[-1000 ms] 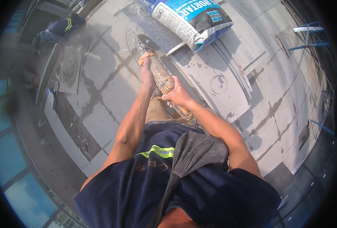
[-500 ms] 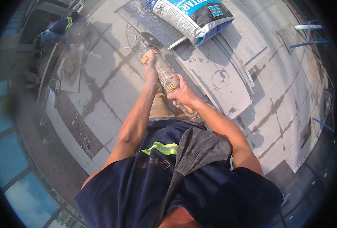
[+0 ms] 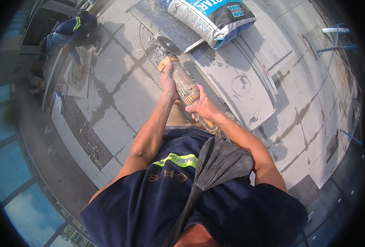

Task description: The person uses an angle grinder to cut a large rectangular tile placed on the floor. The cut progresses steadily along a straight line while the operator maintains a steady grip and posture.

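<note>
A dusty yellow angle grinder [image 3: 183,82] is held in both my hands, tilted with its dark disc [image 3: 168,45] pointing away from me. My left hand [image 3: 168,82] wraps round the front of its body, just behind the yellow head. Round the rear part, by the orange vents, my right hand [image 3: 205,106] is closed. The disc is close to the edge of a dark-faced slab [image 3: 170,24]; whether it touches cannot be made out.
A blue, white and black mortar bag [image 3: 215,24] lies on the slabs. To its right and nearer sits a pale slab [image 3: 242,90]. At the far left a person [image 3: 73,31] bends over a board [image 3: 81,76]. Blue metal legs [image 3: 337,41] stand at the right, and a rubble-filled strip [image 3: 85,136] runs along the left.
My hands and the grinder have shifted slightly right in the picture. The haze around the person at the far left has thinned, and that person shows more plainly.
</note>
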`<state>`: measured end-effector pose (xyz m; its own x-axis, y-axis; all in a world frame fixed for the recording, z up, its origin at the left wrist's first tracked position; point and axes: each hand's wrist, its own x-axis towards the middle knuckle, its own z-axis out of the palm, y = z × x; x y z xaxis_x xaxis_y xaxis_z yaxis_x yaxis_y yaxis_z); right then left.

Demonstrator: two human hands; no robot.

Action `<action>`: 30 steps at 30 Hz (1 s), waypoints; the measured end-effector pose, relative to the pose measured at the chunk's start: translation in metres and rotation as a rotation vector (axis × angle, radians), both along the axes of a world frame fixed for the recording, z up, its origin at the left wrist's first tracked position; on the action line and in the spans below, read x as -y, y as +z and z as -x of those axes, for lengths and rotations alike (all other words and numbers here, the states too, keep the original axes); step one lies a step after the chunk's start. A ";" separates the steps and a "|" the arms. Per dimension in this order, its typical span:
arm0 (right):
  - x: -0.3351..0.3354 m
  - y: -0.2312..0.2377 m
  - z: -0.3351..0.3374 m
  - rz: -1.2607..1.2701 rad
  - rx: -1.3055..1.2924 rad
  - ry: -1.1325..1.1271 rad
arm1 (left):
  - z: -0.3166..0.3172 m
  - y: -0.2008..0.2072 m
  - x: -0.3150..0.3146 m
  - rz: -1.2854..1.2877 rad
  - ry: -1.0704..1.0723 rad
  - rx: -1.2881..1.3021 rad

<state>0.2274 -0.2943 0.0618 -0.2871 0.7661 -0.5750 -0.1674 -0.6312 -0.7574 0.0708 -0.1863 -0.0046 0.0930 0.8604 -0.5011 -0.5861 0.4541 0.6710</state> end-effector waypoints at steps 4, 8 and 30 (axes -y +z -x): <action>-0.011 -0.004 0.002 0.005 -0.007 0.005 | 0.002 0.005 -0.011 0.041 -0.027 -0.029; -0.025 -0.006 0.010 -0.002 -0.028 -0.012 | 0.009 0.003 -0.028 0.025 -0.045 -0.033; -0.001 -0.002 -0.004 0.006 0.031 0.021 | 0.000 0.002 -0.001 0.029 -0.046 -0.034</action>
<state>0.2315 -0.2933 0.0603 -0.2847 0.7570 -0.5881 -0.1309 -0.6385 -0.7584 0.0708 -0.1858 -0.0028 0.1144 0.8408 -0.5291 -0.5410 0.4994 0.6767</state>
